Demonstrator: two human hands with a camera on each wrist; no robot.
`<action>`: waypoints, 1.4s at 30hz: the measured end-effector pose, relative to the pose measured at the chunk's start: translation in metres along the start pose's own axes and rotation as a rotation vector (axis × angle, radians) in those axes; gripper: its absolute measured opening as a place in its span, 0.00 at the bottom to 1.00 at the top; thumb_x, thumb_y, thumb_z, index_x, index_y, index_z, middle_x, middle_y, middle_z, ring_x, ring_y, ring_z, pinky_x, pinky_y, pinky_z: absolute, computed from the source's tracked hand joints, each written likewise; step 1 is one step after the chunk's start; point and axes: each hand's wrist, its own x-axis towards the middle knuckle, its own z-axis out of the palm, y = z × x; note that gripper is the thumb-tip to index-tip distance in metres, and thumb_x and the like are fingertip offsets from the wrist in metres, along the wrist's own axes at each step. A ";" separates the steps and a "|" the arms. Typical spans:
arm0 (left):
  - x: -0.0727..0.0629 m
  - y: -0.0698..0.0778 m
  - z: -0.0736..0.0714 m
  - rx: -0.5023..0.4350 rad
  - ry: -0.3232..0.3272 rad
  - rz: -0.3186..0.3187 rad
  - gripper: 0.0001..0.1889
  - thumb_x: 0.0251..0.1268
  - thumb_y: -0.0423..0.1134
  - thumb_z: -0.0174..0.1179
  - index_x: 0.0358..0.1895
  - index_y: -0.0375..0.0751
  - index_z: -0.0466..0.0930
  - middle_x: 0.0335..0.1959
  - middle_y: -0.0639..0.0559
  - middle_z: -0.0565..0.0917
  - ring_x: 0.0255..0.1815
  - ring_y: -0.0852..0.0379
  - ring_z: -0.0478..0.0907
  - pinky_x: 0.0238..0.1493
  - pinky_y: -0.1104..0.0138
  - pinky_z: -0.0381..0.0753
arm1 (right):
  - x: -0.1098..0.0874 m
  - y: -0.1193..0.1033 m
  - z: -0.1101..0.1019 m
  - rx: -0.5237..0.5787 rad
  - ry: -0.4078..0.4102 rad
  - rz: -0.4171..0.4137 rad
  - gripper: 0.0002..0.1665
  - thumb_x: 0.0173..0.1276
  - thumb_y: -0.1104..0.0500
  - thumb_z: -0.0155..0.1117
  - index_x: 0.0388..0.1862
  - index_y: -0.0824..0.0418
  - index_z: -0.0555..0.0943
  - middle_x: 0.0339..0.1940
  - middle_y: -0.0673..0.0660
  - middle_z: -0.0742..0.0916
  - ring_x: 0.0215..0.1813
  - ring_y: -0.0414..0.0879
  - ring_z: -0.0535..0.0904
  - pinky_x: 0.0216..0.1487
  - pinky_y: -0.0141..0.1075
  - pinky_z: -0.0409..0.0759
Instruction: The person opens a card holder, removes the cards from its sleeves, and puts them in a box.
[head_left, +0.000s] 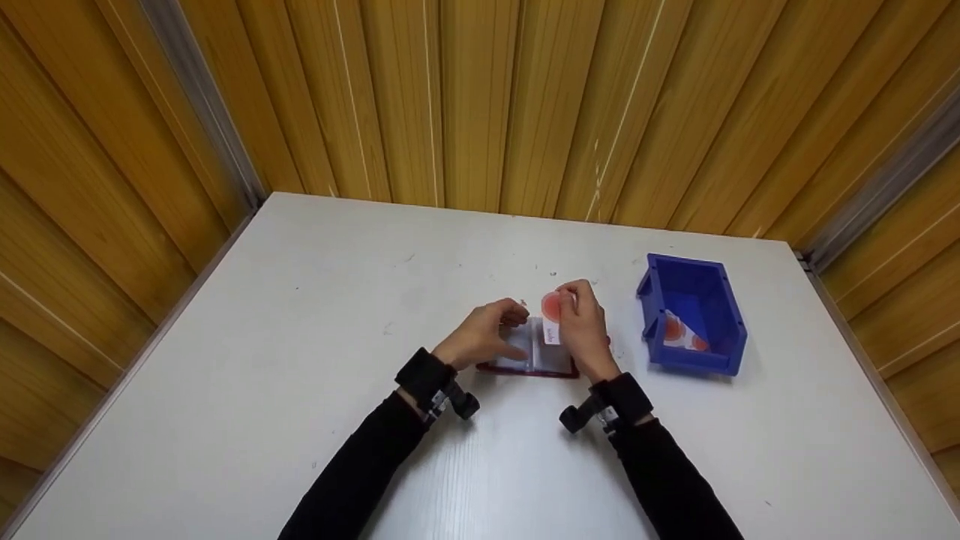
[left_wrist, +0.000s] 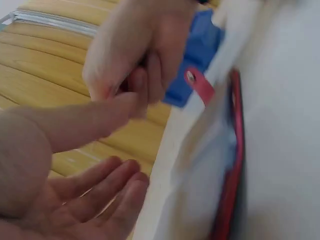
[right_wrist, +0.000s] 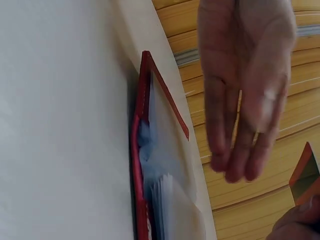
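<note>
My right hand (head_left: 586,330) pinches a white card (head_left: 552,334) with a red-orange circle, held up above a red card holder (head_left: 551,373). In the right wrist view an orange-and-dark side of the card (right_wrist: 306,175) shows above the fingertips. The card holder lies spread on the table, its clear plastic sleeves (head_left: 553,358) facing up. Over its left half hovers my left hand (head_left: 480,334), fingers loosely bent and holding nothing; the right wrist view shows that left hand (right_wrist: 245,95) with its fingers extended. A red snap strap (left_wrist: 202,87) sticks out from the holder.
To the right on the white table (head_left: 300,300) stands a blue plastic bin (head_left: 697,364), with several similar cards (head_left: 679,331) lying inside. Yellow wood-look panels (head_left: 480,105) close off the back and both sides of the table.
</note>
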 end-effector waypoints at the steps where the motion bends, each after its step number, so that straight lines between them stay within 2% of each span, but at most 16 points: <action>1: 0.000 -0.002 0.000 0.103 -0.005 0.016 0.32 0.49 0.27 0.78 0.61 0.29 0.77 0.59 0.36 0.83 0.62 0.41 0.80 0.68 0.53 0.77 | 0.001 0.000 -0.002 0.002 -0.001 0.009 0.11 0.84 0.60 0.47 0.53 0.65 0.73 0.57 0.66 0.83 0.59 0.56 0.76 0.61 0.47 0.71; 4: -0.001 -0.006 0.002 0.348 -0.003 0.054 0.32 0.46 0.29 0.78 0.60 0.30 0.78 0.56 0.38 0.84 0.58 0.43 0.80 0.66 0.53 0.77 | 0.007 -0.001 -0.012 0.008 -0.011 0.026 0.12 0.85 0.59 0.46 0.55 0.66 0.73 0.58 0.66 0.82 0.59 0.56 0.74 0.62 0.47 0.70; 6: -0.002 -0.005 0.004 0.425 0.006 0.071 0.31 0.47 0.30 0.78 0.58 0.31 0.79 0.54 0.38 0.85 0.57 0.43 0.80 0.66 0.52 0.76 | 0.012 -0.001 -0.024 0.008 -0.002 0.035 0.14 0.86 0.58 0.45 0.56 0.66 0.72 0.60 0.66 0.81 0.60 0.55 0.73 0.63 0.46 0.70; 8: -0.003 -0.003 0.006 0.452 0.003 0.071 0.30 0.49 0.30 0.77 0.59 0.31 0.79 0.54 0.39 0.85 0.56 0.44 0.80 0.66 0.52 0.76 | 0.018 -0.001 -0.042 0.010 0.033 0.058 0.16 0.86 0.56 0.44 0.58 0.66 0.72 0.61 0.65 0.80 0.59 0.54 0.73 0.60 0.44 0.71; 10: -0.003 -0.003 0.008 0.472 0.001 0.071 0.29 0.50 0.30 0.77 0.58 0.31 0.79 0.54 0.39 0.85 0.56 0.44 0.80 0.66 0.53 0.76 | 0.024 0.000 -0.065 0.043 0.120 0.095 0.17 0.86 0.54 0.44 0.59 0.65 0.72 0.59 0.63 0.80 0.57 0.51 0.73 0.57 0.39 0.72; 12: -0.003 -0.002 0.009 0.482 -0.003 0.065 0.29 0.50 0.30 0.77 0.59 0.31 0.79 0.54 0.39 0.85 0.57 0.44 0.80 0.67 0.53 0.76 | 0.030 0.002 -0.094 0.105 0.226 0.165 0.16 0.86 0.51 0.44 0.57 0.60 0.74 0.55 0.57 0.80 0.54 0.47 0.72 0.54 0.36 0.71; 15: -0.002 -0.001 0.008 0.488 -0.005 0.050 0.29 0.51 0.29 0.76 0.59 0.31 0.79 0.55 0.39 0.85 0.58 0.43 0.80 0.68 0.53 0.76 | 0.038 0.013 -0.136 0.204 0.427 0.235 0.12 0.84 0.52 0.44 0.48 0.51 0.76 0.47 0.47 0.79 0.49 0.40 0.71 0.52 0.32 0.69; 18: -0.001 0.000 0.005 0.488 -0.004 0.035 0.29 0.51 0.29 0.77 0.59 0.31 0.79 0.55 0.39 0.85 0.59 0.43 0.80 0.68 0.53 0.76 | 0.042 0.026 -0.162 0.206 0.562 0.270 0.11 0.83 0.53 0.41 0.42 0.45 0.73 0.44 0.42 0.77 0.47 0.38 0.70 0.52 0.31 0.67; 20: -0.001 0.002 0.004 0.491 -0.002 0.026 0.29 0.51 0.29 0.77 0.60 0.32 0.79 0.55 0.39 0.85 0.58 0.44 0.80 0.67 0.54 0.76 | 0.044 0.034 -0.168 0.152 0.615 0.256 0.12 0.82 0.54 0.39 0.42 0.46 0.72 0.44 0.44 0.78 0.46 0.38 0.70 0.51 0.30 0.68; 23: 0.000 0.003 0.004 0.491 -0.006 0.020 0.30 0.51 0.30 0.77 0.60 0.32 0.79 0.56 0.40 0.85 0.59 0.44 0.80 0.67 0.54 0.77 | 0.044 0.041 -0.167 0.023 0.612 0.256 0.14 0.82 0.53 0.35 0.49 0.51 0.72 0.48 0.52 0.81 0.45 0.42 0.72 0.48 0.31 0.69; 26: 0.000 0.003 0.005 0.486 -0.010 0.013 0.30 0.52 0.30 0.77 0.60 0.33 0.79 0.56 0.41 0.85 0.59 0.45 0.80 0.67 0.55 0.76 | 0.045 0.050 -0.160 -0.125 0.554 0.249 0.20 0.83 0.51 0.32 0.59 0.59 0.69 0.52 0.62 0.83 0.46 0.50 0.75 0.49 0.36 0.73; 29: -0.001 0.002 0.005 0.482 -0.005 0.013 0.29 0.51 0.30 0.77 0.60 0.33 0.79 0.55 0.41 0.85 0.59 0.45 0.80 0.67 0.55 0.76 | 0.045 0.060 -0.152 -0.249 0.491 0.190 0.24 0.84 0.51 0.32 0.62 0.65 0.67 0.54 0.72 0.83 0.52 0.63 0.79 0.54 0.49 0.76; 33: -0.001 0.001 0.005 0.477 -0.003 0.024 0.29 0.51 0.30 0.77 0.60 0.33 0.79 0.54 0.41 0.85 0.57 0.45 0.80 0.66 0.55 0.77 | 0.045 0.075 -0.144 -0.326 0.414 0.088 0.22 0.85 0.55 0.32 0.59 0.72 0.65 0.50 0.80 0.81 0.56 0.75 0.77 0.58 0.64 0.72; 36: -0.002 -0.001 0.006 0.473 -0.009 0.031 0.29 0.52 0.30 0.76 0.60 0.32 0.79 0.55 0.40 0.85 0.58 0.45 0.80 0.67 0.55 0.77 | 0.044 0.083 -0.142 -0.364 0.340 0.057 0.20 0.85 0.57 0.33 0.58 0.73 0.65 0.48 0.82 0.81 0.55 0.77 0.77 0.57 0.65 0.71; 39: -0.003 -0.002 0.006 0.478 -0.008 0.036 0.29 0.53 0.30 0.76 0.60 0.32 0.78 0.56 0.40 0.84 0.60 0.45 0.80 0.68 0.55 0.76 | 0.043 0.087 -0.141 -0.415 0.232 0.034 0.19 0.85 0.59 0.35 0.56 0.73 0.67 0.47 0.81 0.82 0.54 0.77 0.79 0.56 0.66 0.73; 42: -0.004 -0.002 0.007 0.478 -0.007 0.035 0.29 0.53 0.30 0.76 0.60 0.32 0.78 0.56 0.40 0.84 0.61 0.45 0.79 0.69 0.55 0.75 | 0.042 0.087 -0.141 -0.487 0.120 0.001 0.16 0.84 0.61 0.41 0.55 0.74 0.70 0.49 0.79 0.83 0.54 0.75 0.80 0.55 0.65 0.74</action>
